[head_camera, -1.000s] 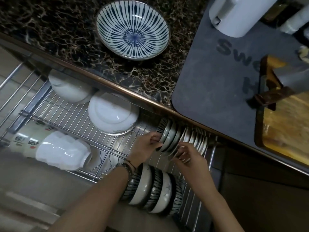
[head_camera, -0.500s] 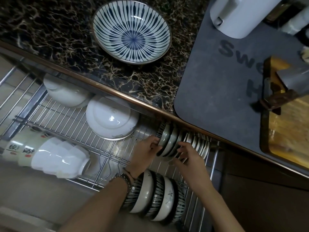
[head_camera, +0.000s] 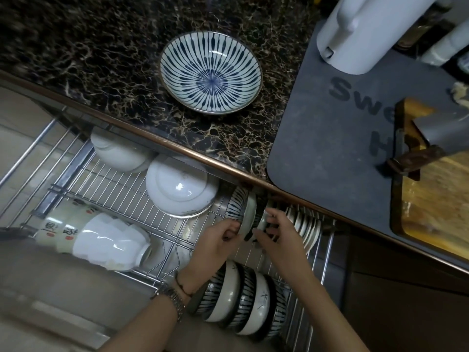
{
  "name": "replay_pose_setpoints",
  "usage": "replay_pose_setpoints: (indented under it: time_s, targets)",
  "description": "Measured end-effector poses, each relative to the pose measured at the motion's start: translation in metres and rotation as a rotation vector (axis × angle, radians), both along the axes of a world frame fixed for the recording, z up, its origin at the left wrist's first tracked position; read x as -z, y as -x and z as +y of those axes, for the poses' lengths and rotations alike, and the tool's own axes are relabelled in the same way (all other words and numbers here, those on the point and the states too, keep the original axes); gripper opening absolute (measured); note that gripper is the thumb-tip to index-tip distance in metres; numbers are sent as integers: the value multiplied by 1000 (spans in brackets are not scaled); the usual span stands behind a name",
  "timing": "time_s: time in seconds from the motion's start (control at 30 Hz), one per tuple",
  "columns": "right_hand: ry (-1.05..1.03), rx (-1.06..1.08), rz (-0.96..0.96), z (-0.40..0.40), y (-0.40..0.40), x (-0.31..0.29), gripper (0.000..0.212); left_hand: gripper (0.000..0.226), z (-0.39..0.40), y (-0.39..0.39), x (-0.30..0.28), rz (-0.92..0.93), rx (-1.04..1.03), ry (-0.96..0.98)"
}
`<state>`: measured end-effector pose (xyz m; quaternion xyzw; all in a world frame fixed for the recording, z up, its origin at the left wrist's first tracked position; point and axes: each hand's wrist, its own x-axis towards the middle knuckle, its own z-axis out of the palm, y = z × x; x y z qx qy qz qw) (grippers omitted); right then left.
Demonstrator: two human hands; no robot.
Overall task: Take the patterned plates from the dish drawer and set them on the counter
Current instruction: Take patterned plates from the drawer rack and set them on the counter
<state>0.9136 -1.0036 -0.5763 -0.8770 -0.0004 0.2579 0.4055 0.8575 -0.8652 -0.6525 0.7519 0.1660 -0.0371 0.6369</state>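
One blue-and-white striped plate (head_camera: 210, 72) lies face up on the dark marbled counter (head_camera: 101, 59). Below it the wire dish drawer (head_camera: 121, 191) stands pulled out. A few patterned plates (head_camera: 242, 207) stand on edge in the rack just under the counter lip. My left hand (head_camera: 218, 237) grips the left side of this small stack. My right hand (head_camera: 275, 229) holds its right side, fingers curled over the rims. The plates' upper edges are partly hidden by the counter edge.
Small white saucers (head_camera: 304, 224) stand on edge right of the stack. Striped bowls (head_camera: 243, 308) sit at the drawer front, white bowls (head_camera: 180, 186) and stacked cups (head_camera: 96, 237) to the left. A grey mat (head_camera: 330, 128), white kettle (head_camera: 365, 29) and wooden board (head_camera: 436, 194) occupy the counter's right.
Both hands have closed in on the standing patterned plates and separated a few from the white saucers. The camera view has shifted, so the counter plate appears lower and further right.
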Motion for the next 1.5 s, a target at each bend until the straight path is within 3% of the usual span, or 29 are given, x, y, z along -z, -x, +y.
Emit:
replay_pose_setpoints:
  time_s: [0.23,0.5,0.77,0.9,1.0,1.17,1.5]
  targets:
    - [-260,70,148,24,11,-14,49,17,26,33,-22,-41,137,-177]
    - [-328,146,202,32,29,-23,45,25,32,56,-44,-52,136,-228]
    - [-337,247,214,31,36,-24,43,27,31,64,-60,90,182,-175]
    - [-415,286,275,23,41,-28,45,22,47,60,-76,154,-18,57]
    - [-455,271,324,21,43,-34,43,27,69,61,-72,208,-160,-65]
    - [-515,223,371,20,45,-46,42,50,94,65,-63,325,-143,1]
    - [-595,65,411,19,39,-84,46,51,104,81,-99,308,-233,88]
